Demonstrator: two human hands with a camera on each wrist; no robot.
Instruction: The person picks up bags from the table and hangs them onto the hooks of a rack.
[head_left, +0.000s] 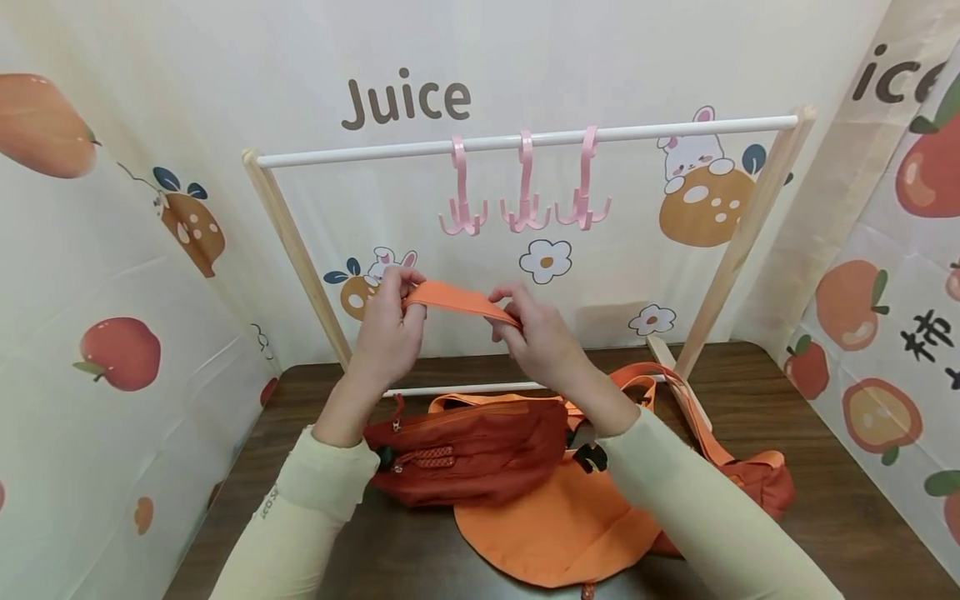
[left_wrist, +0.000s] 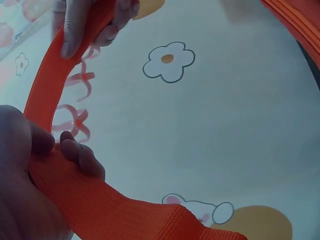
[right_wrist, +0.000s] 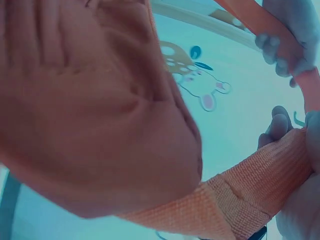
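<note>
Both hands hold a stretch of orange webbing strap (head_left: pixel 456 297) up in front of the rack. My left hand (head_left: pixel 392 333) pinches its left end between thumb and fingers, and my right hand (head_left: pixel 542 337) pinches the right end. Between the hands the strap arches slightly. Below them a rust-red bag (head_left: pixel 487 454) with zips and cord pulls lies on the table, next to an orange rounded piece of fabric (head_left: pixel 555 525). From the left wrist view, the strap (left_wrist: pixel 135 215) continues past the left hand. Bag fabric (right_wrist: pixel 100 130) fills much of the right wrist view.
A wooden-legged rack with a white top rail (head_left: pixel 360 152) stands at the back. Three pink hooks (head_left: pixel 525 183) hang from it. A smaller red pouch (head_left: pixel 765 483) with orange straps lies at right on the dark wooden table (head_left: pixel 847 517). Printed curtains surround the table.
</note>
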